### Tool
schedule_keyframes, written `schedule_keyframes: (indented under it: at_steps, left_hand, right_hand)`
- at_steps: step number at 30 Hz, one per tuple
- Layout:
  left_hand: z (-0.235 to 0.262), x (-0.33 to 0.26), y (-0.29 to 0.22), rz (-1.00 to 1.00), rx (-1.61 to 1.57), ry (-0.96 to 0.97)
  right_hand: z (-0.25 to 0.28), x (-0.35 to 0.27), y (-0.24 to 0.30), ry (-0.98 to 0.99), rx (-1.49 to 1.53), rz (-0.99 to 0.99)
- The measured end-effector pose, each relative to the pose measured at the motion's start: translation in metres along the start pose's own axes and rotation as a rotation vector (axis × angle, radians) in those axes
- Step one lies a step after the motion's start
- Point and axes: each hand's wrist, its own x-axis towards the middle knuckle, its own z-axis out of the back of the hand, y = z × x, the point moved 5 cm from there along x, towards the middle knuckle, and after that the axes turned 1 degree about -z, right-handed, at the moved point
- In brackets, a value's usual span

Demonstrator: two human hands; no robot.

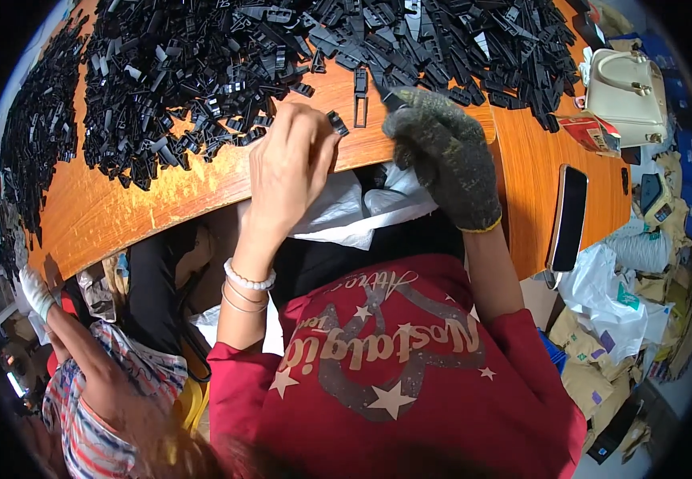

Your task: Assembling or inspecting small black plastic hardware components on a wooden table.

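My bare left hand (291, 152), with a beaded bracelet at the wrist, is over the table's near edge. Its thumb and fingers pinch a small black plastic clip (337, 123). Across from it my right hand (446, 148), in a dark grey work glove, is closed on a slim black plastic piece (391, 99); its far end points toward the pile, and the rest is hidden by the glove. Between my two hands a long black part with an open rectangular frame (361, 97) lies flat on the wooden table (202, 195).
Heaps of small black clips (178, 80) and longer black strips (458, 40) cover the far side. On the right are a phone (569, 217), a cream handbag (625, 97) and plastic bags (609, 295). At the left a co-worker's white-gloved hand (36, 295) touches the table edge.
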Motion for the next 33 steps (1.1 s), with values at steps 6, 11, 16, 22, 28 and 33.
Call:
schedule_keyframes:
  at_steps: [6,11,16,22,28,33]
  left_hand:
    - [-0.003,0.008,0.004,0.069,-0.062,0.161]
    - [-0.002,-0.002,-0.005,0.119,-0.123,0.208]
    - [-0.006,-0.006,-0.002,0.152,-0.144,0.199]
    - [-0.007,-0.007,-0.001,0.114,-0.147,0.177]
    - [-0.008,-0.010,0.000,0.024,-0.144,0.128]
    - [-0.005,-0.006,-0.005,-0.027,-0.145,0.124]
  right_hand:
    - [-0.008,-0.008,0.008,0.018,-0.625,0.204]
    - [-0.005,-0.013,0.013,0.059,-0.876,0.269]
    - [-0.008,-0.009,0.025,0.123,-1.002,0.220]
    - [-0.019,-0.002,0.026,0.326,-1.263,0.343]
    - [-0.032,-0.001,0.025,0.473,-1.459,0.498]
    - [-0.053,0.007,0.038,0.678,-1.479,0.560]
